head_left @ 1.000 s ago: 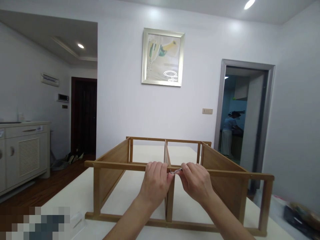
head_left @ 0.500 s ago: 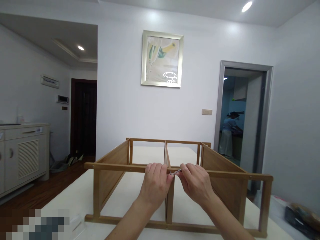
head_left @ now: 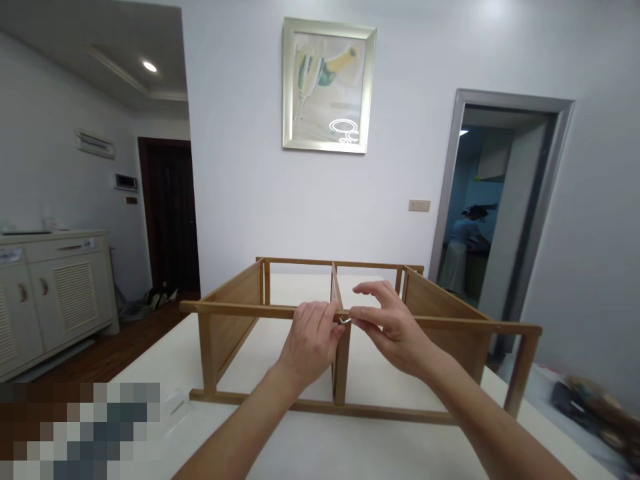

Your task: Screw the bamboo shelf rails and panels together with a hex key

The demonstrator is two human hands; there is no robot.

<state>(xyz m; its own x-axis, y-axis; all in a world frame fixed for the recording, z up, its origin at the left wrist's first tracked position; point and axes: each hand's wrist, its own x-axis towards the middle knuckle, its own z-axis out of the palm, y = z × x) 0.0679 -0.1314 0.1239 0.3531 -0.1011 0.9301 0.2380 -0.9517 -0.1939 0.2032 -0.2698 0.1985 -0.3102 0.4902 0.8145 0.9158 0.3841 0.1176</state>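
A wooden shelf frame (head_left: 260,311) lies on its side on the white table, with a divider in its middle. My left hand (head_left: 311,340) is closed over its upper front rail, just left of the divider post. At the joint of rail and post sits a small bent metal hex key (head_left: 345,321). My right hand (head_left: 393,327) is at the key's right end, thumb and a lower finger closed on it, while the forefinger is raised and curved above. The key's tip at the rail is partly hidden by my left fingers.
The white table (head_left: 370,443) carries the frame, with a clear plastic piece (head_left: 175,403) at its left. Dark items (head_left: 590,413) lie at the right edge. A cabinet (head_left: 65,287) stands left. Through the doorway a person (head_left: 463,243) bends over a counter.
My right hand has opened its upper fingers and lifted the forefinger; the hex key has turned. My left hand stays on the rail. The view has tilted down.
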